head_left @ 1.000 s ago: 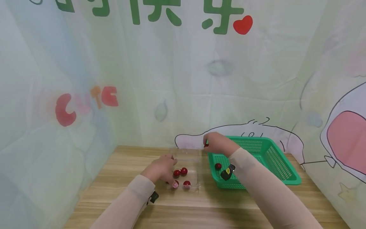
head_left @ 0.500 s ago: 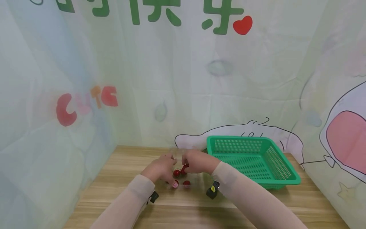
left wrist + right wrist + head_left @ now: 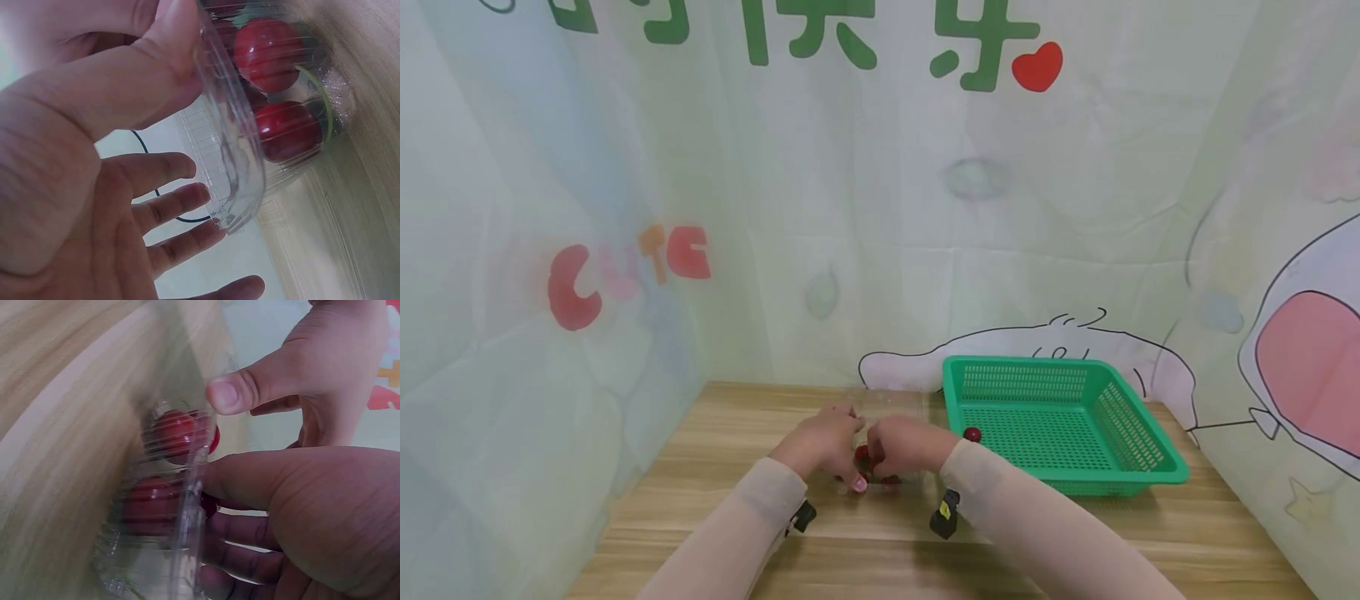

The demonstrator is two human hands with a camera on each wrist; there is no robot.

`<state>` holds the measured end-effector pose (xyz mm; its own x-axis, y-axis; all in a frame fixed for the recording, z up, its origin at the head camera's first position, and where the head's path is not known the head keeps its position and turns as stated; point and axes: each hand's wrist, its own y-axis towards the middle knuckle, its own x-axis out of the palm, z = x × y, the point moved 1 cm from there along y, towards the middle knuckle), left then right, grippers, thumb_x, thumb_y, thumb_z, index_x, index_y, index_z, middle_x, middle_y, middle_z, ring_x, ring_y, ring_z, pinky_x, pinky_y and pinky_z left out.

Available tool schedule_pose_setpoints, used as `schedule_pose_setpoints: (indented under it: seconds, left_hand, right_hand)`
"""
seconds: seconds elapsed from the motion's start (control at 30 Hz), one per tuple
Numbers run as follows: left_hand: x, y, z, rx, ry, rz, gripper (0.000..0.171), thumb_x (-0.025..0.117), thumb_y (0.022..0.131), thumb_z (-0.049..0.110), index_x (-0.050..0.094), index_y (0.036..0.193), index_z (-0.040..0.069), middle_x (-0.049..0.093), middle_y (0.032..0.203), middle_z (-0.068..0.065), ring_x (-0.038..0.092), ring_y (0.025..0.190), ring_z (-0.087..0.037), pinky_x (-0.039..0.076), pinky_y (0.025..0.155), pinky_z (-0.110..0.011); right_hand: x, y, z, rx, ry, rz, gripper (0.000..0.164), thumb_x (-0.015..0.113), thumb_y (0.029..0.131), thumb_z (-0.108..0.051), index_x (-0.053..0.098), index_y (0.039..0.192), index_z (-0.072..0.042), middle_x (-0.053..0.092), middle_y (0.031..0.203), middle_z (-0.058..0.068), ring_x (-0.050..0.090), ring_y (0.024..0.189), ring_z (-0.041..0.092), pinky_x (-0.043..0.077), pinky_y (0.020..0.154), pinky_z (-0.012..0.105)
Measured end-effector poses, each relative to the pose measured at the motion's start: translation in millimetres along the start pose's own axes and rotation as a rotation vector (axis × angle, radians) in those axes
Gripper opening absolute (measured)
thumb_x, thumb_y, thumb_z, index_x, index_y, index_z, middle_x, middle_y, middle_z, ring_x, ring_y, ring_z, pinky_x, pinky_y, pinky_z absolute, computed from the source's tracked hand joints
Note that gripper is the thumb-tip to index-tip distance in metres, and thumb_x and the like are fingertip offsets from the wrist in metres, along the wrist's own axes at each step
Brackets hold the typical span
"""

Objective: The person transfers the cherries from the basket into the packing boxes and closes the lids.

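Note:
A clear plastic box with several red cherries in it stands on the wooden table. At its left side my left hand holds the rim, the thumb hooked over the edge and the other fingers spread along the wall. My right hand reaches into the box from the right. Between its thumb and fingers is a dark red cherry, partly hidden by the rim and the thumb. A cherry lies close by, inside the wall. Green stems show among the fruit.
To the right stands a green perforated basket, with a single cherry visible near its left wall. A printed cloth hangs behind the wooden table and along its sides.
My right hand has come from the basket's left rim over to the box with a cherry and sunk lower into it. My left hand has stayed at the box.

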<state>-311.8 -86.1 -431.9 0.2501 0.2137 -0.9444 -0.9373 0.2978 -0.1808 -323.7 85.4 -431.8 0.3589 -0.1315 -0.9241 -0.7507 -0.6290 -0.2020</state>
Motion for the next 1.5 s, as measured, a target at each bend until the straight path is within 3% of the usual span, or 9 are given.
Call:
schedule_pose_setpoints:
  seconds: [0.23,0.4,0.8,0.93,0.97,1.17,1.2,1.33,1.5]
  left_hand:
    - [0.2,0.2,0.6,-0.005,-0.001,0.0,0.109,0.111,0.071,0.042,0.062,0.161,0.004,0.055,0.167,-0.018,0.051,0.153,-0.041,0.054,0.122,-0.063]
    - [0.2,0.3,0.6,-0.011,-0.003,-0.002,0.109,0.11,0.071,0.042,0.062,0.162,0.005,0.052,0.17,-0.02,0.049,0.156,-0.042,0.053,0.123,-0.066]
    - [-1.6,-1.8,0.8,-0.028,-0.014,-0.006,0.106,0.11,0.073,0.041,0.063,0.161,0.006,0.054,0.166,-0.018,0.053,0.149,-0.039,0.055,0.121,-0.062]
    - [-1.2,-2.0,1.7,-0.031,-0.017,0.0,0.106,0.11,0.072,0.039,0.064,0.16,0.005,0.056,0.162,-0.017,0.055,0.145,-0.038,0.057,0.119,-0.061]
    - [6.6,6.9,-5.3,-0.028,-0.001,0.009,0.109,0.111,0.069,0.044,0.064,0.16,0.008,0.057,0.161,-0.015,0.056,0.143,-0.036,0.056,0.118,-0.064]
    - [5.1,4.0,-4.2,-0.026,0.002,0.017,0.11,0.111,0.068,0.044,0.064,0.161,0.007,0.057,0.162,-0.016,0.056,0.144,-0.037,0.057,0.118,-0.065]
    - [-2.7,-5.0,3.1,-0.027,-0.011,0.01,0.107,0.11,0.071,0.04,0.063,0.16,0.005,0.056,0.163,-0.018,0.055,0.146,-0.039,0.057,0.119,-0.063]
    - [-1.3,-4.4,2.2,-0.025,-0.005,0.009,0.106,0.109,0.073,0.041,0.062,0.161,0.006,0.055,0.165,-0.019,0.054,0.148,-0.041,0.056,0.12,-0.064]
    - [-1.4,-5.0,2.6,-0.023,-0.005,0.01,0.106,0.109,0.073,0.041,0.062,0.162,0.007,0.055,0.165,-0.019,0.054,0.149,-0.041,0.056,0.12,-0.065]
  right_hand:
    - [3,2,2,-0.022,-0.018,-0.006,0.008,0.089,0.099,-0.018,0.082,0.101,-0.014,0.075,0.085,-0.007,0.064,0.075,0.008,0.058,0.072,0.022]
    - [-4,0,5,0.014,-0.004,-0.013,0.006,0.086,0.102,-0.02,0.081,0.102,-0.017,0.076,0.088,-0.007,0.067,0.077,0.01,0.06,0.073,0.025]
    - [-61,-17,24,0.025,0.01,0.057,0.014,0.082,0.106,-0.026,0.082,0.114,-0.014,0.082,0.113,0.005,0.075,0.099,0.018,0.069,0.093,0.041]
    - [-80,-24,37,0.069,0.047,0.087,0.013,0.082,0.106,-0.025,0.082,0.113,-0.014,0.082,0.111,0.005,0.074,0.096,0.017,0.07,0.092,0.041]
    - [-85,-26,41,0.077,0.05,0.1,0.013,0.081,0.107,-0.025,0.082,0.113,-0.014,0.082,0.111,0.005,0.074,0.095,0.017,0.069,0.092,0.041]
    - [-107,-33,71,0.135,0.031,0.149,0.013,0.078,0.107,-0.026,0.083,0.112,-0.014,0.08,0.109,0.004,0.071,0.096,0.018,0.066,0.093,0.041]
    - [-110,-33,77,0.146,0.036,0.15,0.013,0.077,0.108,-0.026,0.083,0.111,-0.014,0.08,0.108,0.004,0.07,0.096,0.019,0.065,0.092,0.041]
    - [-115,-37,101,0.197,0.063,0.144,0.015,0.074,0.108,-0.025,0.082,0.111,-0.012,0.079,0.102,0.003,0.069,0.091,0.02,0.062,0.085,0.038]
    - [-111,-38,132,0.278,0.126,0.091,0.022,0.071,0.109,-0.022,0.081,0.119,-0.006,0.083,0.109,0.015,0.078,0.098,0.03,0.068,0.086,0.045]
